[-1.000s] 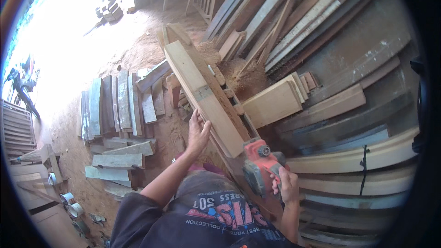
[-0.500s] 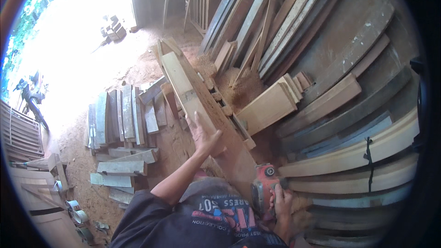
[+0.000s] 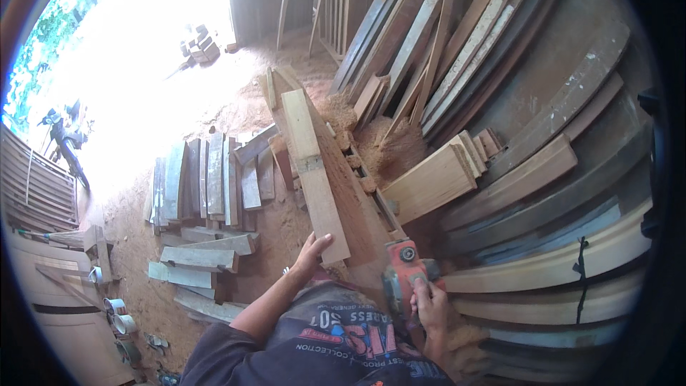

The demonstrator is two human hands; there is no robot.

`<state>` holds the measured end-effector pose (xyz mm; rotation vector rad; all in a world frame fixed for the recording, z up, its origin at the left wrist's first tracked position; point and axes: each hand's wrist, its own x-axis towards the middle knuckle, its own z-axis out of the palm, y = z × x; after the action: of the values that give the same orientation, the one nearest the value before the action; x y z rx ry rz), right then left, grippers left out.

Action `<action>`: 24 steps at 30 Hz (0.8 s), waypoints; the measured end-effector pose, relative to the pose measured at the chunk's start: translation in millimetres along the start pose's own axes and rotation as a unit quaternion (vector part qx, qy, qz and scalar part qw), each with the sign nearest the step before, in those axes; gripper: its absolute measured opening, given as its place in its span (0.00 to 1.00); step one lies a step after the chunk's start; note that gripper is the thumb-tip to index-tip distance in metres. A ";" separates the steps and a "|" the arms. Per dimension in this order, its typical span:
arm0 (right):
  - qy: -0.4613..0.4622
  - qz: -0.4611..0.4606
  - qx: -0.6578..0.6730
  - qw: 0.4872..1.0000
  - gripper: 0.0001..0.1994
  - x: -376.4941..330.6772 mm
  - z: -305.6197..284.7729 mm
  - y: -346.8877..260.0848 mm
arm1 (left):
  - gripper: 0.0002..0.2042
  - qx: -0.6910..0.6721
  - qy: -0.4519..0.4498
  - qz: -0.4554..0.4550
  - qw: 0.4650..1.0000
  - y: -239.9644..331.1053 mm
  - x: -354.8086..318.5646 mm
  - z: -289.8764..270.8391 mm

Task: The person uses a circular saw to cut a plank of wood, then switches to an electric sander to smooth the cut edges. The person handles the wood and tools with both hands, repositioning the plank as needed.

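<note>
A pale wooden board (image 3: 319, 196) lies lengthwise on a long, sawdust-covered workbench (image 3: 361, 207), with a darker mark across its middle. My left hand (image 3: 311, 253) grips the board's near left corner, the thumb over the top and the other fingers partly hidden at the edge. In my right hand (image 3: 430, 305) is a red and dark electric planer (image 3: 409, 261), held by its handle. The planer rests at the near right end of the bench, beside the board and apart from it.
Stacked planks (image 3: 429, 182) stand right of the bench. Long timbers (image 3: 543, 268) fill the right side, and more boards (image 3: 429, 36) lean on the back wall. Short offcuts (image 3: 207, 179) lie on the floor at left. Sawdust (image 3: 389, 144) is heaped behind the bench.
My left hand has slid back from the top of the board to its near end. The board now lies more squarely toward me. The planer stays in my right hand, and the whole view has shifted slightly.
</note>
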<state>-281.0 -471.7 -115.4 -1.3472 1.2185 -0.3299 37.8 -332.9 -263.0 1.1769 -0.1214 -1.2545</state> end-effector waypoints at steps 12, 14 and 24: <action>-0.049 0.001 0.004 0.999 0.22 -0.6 11.3 16.7 | 0.55 -0.089 -0.054 0.176 0.979 143.9 -41.1 91.0; -0.050 0.000 -0.003 0.999 0.23 3.3 12.5 20.9 | 0.59 -0.067 -0.026 0.201 0.977 181.4 -39.3 115.1; -0.053 0.019 0.004 0.998 0.28 8.6 13.4 28.5 | 0.58 -0.068 -0.027 0.296 0.952 236.9 -21.0 134.2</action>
<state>-279.3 -463.1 -146.8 -1.3156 1.1522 -0.2331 100.8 -434.2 -17.3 0.8914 -0.3937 -0.7479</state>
